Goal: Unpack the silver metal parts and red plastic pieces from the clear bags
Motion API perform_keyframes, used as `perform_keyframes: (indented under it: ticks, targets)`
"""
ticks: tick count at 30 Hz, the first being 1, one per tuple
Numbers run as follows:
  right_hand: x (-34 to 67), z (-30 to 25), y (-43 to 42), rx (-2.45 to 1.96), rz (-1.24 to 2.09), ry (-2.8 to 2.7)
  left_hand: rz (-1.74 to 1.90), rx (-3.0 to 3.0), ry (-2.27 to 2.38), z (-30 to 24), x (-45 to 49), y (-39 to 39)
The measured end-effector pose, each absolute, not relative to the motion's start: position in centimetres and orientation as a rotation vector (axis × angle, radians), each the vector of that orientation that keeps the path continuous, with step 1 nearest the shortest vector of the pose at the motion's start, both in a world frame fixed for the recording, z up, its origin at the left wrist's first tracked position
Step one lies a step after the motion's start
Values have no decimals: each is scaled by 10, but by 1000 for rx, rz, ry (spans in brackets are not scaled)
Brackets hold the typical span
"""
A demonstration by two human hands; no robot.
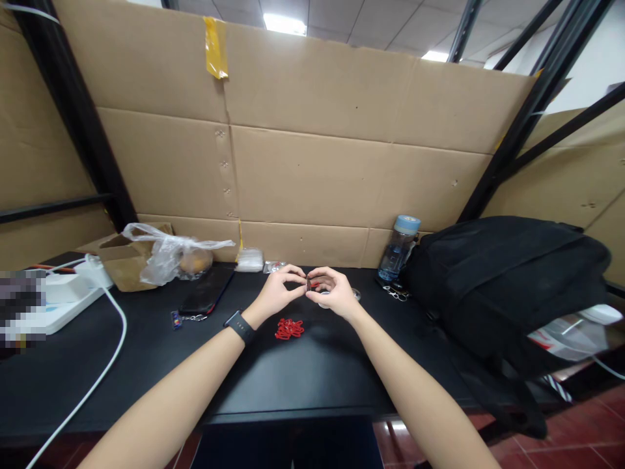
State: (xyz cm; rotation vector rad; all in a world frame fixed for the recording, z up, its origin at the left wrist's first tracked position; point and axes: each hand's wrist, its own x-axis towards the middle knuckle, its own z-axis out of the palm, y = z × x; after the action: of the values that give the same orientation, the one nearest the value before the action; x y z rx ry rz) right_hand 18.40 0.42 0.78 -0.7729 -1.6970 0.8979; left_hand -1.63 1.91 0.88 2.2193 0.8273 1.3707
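Observation:
My left hand (279,293) and my right hand (336,294) meet above the black tabletop, fingertips nearly touching. Between them, thumbs and fingers pinch a small flat piece (308,285), seen almost edge-on, with a bit of red showing beside it. Its exact kind is too small to tell. Just in front of my left hand lies a little heap of red cord loops (289,328). Partly hidden behind my right hand are a white round item (323,299) and a small shiny round item (357,295).
Along the back stand a clear plastic bag (168,257), a stack of small clear bags (250,259) and a blue-capped bottle (399,251). A phone (205,293) rests at left, near a power strip (73,296) with a white cable. A black backpack (508,280) fills the right.

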Motion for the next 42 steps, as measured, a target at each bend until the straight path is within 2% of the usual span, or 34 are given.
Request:
perform_keyframes:
  ticks: [6, 10, 15, 21, 28, 33, 42]
  targets:
    - [189, 10, 4, -801, 786, -1794, 1328, 2296, 964, 12, -15, 16]
    - [215, 20, 10, -962, 550, -1920, 1232, 2359, 1083, 15, -24, 20]
    - [274, 22, 27, -1306, 276, -2061, 823, 2482, 709, 22, -42, 25]
    - [307, 13, 36, -1501, 398, -2136, 491, 2548, 596, 20, -51, 27]
    - [315, 5, 43, -1479, 551, -2155, 486, 2497, 529, 17, -56, 28]
    - [312, 8, 39, -1485, 442, -2164, 501, 2418, 469, 17, -56, 28]
    - [257, 9, 33, -1097, 398, -2459, 695, 2470, 680, 14, -51, 30]
